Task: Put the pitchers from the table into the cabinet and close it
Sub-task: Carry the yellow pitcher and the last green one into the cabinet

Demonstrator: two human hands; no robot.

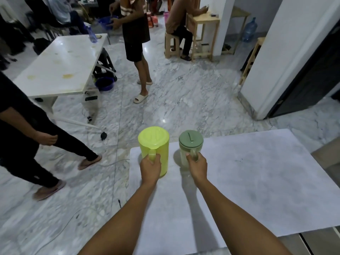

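I saw the white table (257, 181) spread beneath both arms. At its far left corner stood the yellow-green pitcher (154, 144), and just beside it the clear pitcher (190, 150) with a green lid. My left hand (150, 167) gripped the first one's handle; my right hand (197, 165) clenched the other's.

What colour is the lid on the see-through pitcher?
Sage green; the lid shows best in the head view.
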